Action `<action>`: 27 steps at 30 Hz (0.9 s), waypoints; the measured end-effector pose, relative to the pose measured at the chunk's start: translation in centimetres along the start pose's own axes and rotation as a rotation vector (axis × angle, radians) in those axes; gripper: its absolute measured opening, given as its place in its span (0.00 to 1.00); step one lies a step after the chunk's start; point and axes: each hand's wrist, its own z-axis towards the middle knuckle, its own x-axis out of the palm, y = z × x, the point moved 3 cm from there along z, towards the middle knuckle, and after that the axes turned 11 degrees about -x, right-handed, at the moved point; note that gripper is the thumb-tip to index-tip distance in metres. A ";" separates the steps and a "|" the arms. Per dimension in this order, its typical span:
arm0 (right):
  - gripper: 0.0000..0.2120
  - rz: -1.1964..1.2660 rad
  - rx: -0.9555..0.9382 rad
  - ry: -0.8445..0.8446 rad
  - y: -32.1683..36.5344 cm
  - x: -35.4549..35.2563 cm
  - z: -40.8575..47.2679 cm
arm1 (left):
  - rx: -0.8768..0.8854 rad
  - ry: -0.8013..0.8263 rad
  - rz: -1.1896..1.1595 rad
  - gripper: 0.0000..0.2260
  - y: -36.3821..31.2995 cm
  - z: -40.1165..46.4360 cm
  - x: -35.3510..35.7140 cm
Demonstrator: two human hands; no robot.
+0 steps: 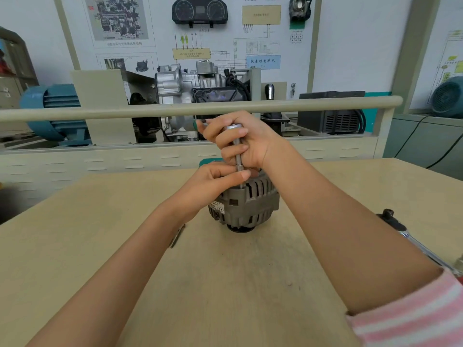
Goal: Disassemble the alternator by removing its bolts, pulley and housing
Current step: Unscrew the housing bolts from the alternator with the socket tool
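Observation:
A grey alternator [246, 205] stands upright on the wooden table [100, 234], pulley end down, its slotted housing facing me. A slim metal driver tool [236, 149] stands vertically on the alternator's top rim. My right hand [240, 139] grips the tool's upper shaft with curled fingers, its metal cap showing above the fist. My left hand [220, 177] pinches the lower end of the tool where it meets the housing, and rests on the alternator's top. The bolt under the tip is hidden.
A ratchet wrench [406, 232] lies on the table at the right, partly behind my right forearm. A small metal piece [176, 236] lies by my left wrist. Behind the table runs a rail [125, 111] fronting an engine display.

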 end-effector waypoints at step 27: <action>0.08 -0.287 -0.029 -0.072 -1.2 1.4 0.9 | -0.012 0.027 -0.122 0.09 0.0 -0.5 -0.1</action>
